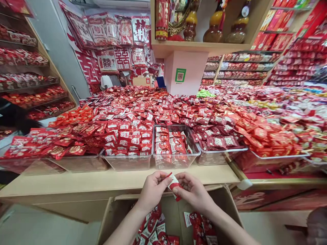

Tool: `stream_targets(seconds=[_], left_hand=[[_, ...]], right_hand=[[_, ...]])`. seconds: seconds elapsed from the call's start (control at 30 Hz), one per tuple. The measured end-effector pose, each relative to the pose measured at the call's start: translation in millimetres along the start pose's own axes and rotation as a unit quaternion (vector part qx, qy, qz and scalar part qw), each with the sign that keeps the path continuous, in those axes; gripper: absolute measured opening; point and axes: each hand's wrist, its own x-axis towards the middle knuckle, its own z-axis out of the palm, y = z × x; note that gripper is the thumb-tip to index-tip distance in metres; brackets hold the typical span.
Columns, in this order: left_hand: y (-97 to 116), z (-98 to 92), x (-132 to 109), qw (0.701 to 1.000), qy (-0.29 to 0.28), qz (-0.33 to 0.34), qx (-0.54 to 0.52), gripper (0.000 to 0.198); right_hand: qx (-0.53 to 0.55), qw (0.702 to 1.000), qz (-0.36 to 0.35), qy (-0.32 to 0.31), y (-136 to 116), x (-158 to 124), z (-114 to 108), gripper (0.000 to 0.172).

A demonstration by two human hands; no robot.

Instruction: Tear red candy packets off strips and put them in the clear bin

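Observation:
A small red-and-white candy packet [174, 185] is pinched between my two hands, above the near edge of the counter. My left hand [154, 189] grips its upper left end with thumb and fingers. On the other side my right hand [191, 190] holds it with the thumb across its front. Below my forearms stands an open cardboard box [171, 211] with similar red-and-white packets [154, 226] lying loose inside. Straight ahead, a clear plastic bin [176, 162] holds packets stacked in columns [170, 143], lower than the heaps around it.
Clear bins heaped with red packets [129, 139] line the counter [117, 182]; darker red ones [217, 136] and orange-red ones [268, 134] are to the right. A pillar [187, 73] supports an overhead shelf [204, 46]. At the far left, part of a person [15, 115] shows.

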Motion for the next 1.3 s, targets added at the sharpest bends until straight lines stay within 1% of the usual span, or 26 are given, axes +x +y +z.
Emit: stream_targets(seconds=[0.1, 0.13, 0.2, 0.27, 0.3, 0.37, 0.43, 0.57, 0.63, 0.7, 0.8, 0.83, 0.9, 0.97, 1.03, 1.1, 1.2, 1.3], left_hand=[[1, 1.1, 0, 1.000, 0.007, 0.010, 0.000, 0.013], [2, 1.1, 0, 1.000, 0.000, 0.004, -0.011, 0.014], [4, 0.3, 1, 0.998, -0.036, -0.025, -0.048, 0.018], [5, -1.4, 2, 0.992, -0.072, -0.061, -0.083, 0.025], [6, -2.4, 2, 0.990, -0.078, -0.073, -0.094, 0.027], [8, -4.9, 2, 0.986, -0.075, -0.092, -0.117, 0.031], [11, -7.4, 2, 0.980, -0.084, -0.110, -0.144, 0.033], [13, -10.2, 0, 0.973, -0.128, -0.116, -0.153, 0.031], [13, -10.0, 1, 0.974, -0.140, -0.119, -0.135, 0.026], [11, -9.0, 3, 0.974, -0.143, -0.135, -0.114, 0.022], [9, -7.1, 4, 0.976, -0.117, -0.158, -0.096, 0.020], [9, -6.6, 4, 0.978, -0.107, -0.154, -0.090, 0.020], [11, -5.6, 3, 0.984, -0.099, -0.124, -0.076, 0.027], [12, -4.8, 1, 0.989, -0.102, -0.082, -0.064, 0.034], [12, -4.0, 0, 0.993, -0.093, -0.049, -0.055, 0.030], [10, -3.7, 1, 0.996, -0.071, -0.040, -0.045, 0.028], [6, -3.8, 2, 0.997, -0.044, -0.045, -0.042, 0.033], [5, -2.6, 0, 0.997, -0.063, -0.030, -0.040, 0.035]], right_hand=[[0.000, 1.000, -0.006, 0.023, 2, 0, 1, 0.025], [0.000, 0.999, -0.008, 0.037, 3, 0, 2, 0.026], [-0.004, 0.998, -0.014, 0.065, 5, 1, 4, 0.025], [-0.018, 0.996, -0.023, 0.080, 7, 0, 5, 0.020], [-0.029, 0.996, -0.031, 0.082, 6, 0, 5, 0.017], [-0.050, 0.993, -0.056, 0.091, 5, -2, 2, 0.016], [-0.078, 0.990, -0.083, 0.079, 1, -3, -2, 0.017], [-0.139, 0.985, -0.097, -0.028, -8, -5, -6, 0.027], [-0.141, 0.984, -0.100, -0.049, -9, -3, -5, 0.024], [-0.121, 0.987, -0.094, -0.042, -7, -1, -4, 0.021], [-0.092, 0.993, -0.072, 0.017, -1, 3, -3, 0.020], [-0.083, 0.994, -0.062, 0.041, 1, 5, -3, 0.021], [-0.059, 0.995, -0.039, 0.069, 5, 7, -4, 0.024], [-0.046, 0.996, -0.017, 0.069, 6, 8, -4, 0.027], [-0.061, 0.996, -0.014, 0.063, 5, 7, -3, 0.028], [-0.094, 0.994, -0.023, 0.059, 4, 6, -2, 0.028], [-0.129, 0.989, -0.035, 0.056, 4, 3, -1, 0.026], [-0.115, 0.991, -0.041, 0.058, 4, 2, -1, 0.024]])
